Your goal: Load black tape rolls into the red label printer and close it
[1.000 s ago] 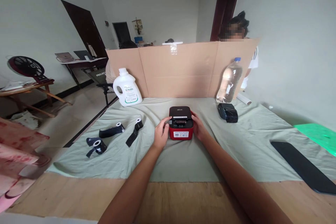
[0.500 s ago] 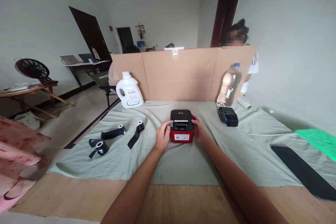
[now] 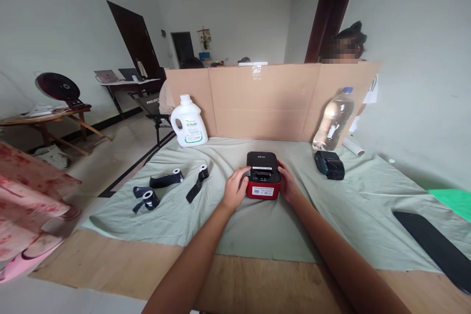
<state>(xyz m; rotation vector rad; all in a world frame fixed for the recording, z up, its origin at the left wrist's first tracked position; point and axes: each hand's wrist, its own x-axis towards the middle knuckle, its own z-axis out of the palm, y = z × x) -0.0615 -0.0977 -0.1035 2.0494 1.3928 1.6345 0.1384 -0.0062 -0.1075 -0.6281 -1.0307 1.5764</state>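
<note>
A small red and black label printer (image 3: 262,175) sits upright on the green cloth (image 3: 265,235), straight ahead of me. My left hand (image 3: 236,187) grips its left side, fingertips at the upper edge of the body. On the opposite side my right hand (image 3: 289,180) is closed against the casing, its fingers partly hidden behind the printer. A white label strip shows at the slot on top. Left of the printer lie a black ribbon roll (image 3: 198,182), another dark roll (image 3: 167,178) and a third roll (image 3: 149,200), each with a loose tail.
Behind the printer stands a cardboard panel (image 3: 263,103), with a white jug (image 3: 189,122) on its left and a clear bottle (image 3: 334,120) on its right. A black portable device (image 3: 329,165) and a dark flat slab (image 3: 432,248) lie rightward. A person (image 3: 349,44) is behind the panel.
The whole scene has shifted a little to the right in view as the camera turned. Both hands keep their places on the printer.
</note>
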